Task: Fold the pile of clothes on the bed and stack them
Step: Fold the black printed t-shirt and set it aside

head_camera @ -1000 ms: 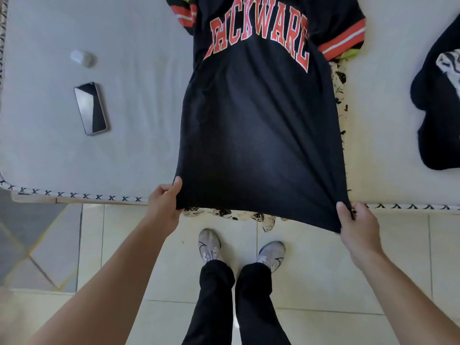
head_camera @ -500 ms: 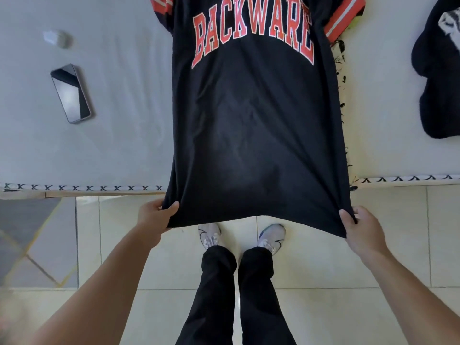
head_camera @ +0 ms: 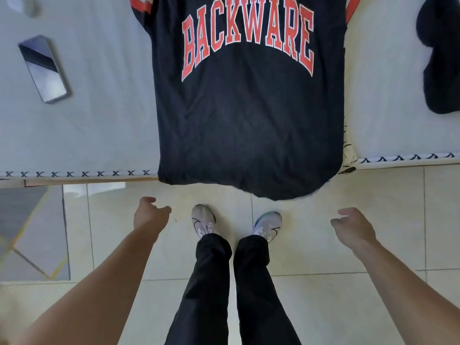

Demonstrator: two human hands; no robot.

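Both empty hands hover below soft black shirt (head_camera: 249,125) hem.

A black shirt (head_camera: 249,115) lies flat on the bed (head_camera: 104,130), its hem hanging over the near edge. Both hands, left (head_camera: 149,216) and right (head_camera: 353,226), hover empty with loosely curled fingers, apart from the hem.

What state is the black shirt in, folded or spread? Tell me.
Spread, not folded. The black shirt lies flat and face up on the bed, its lettering fully showing, its hem hanging over the edge.
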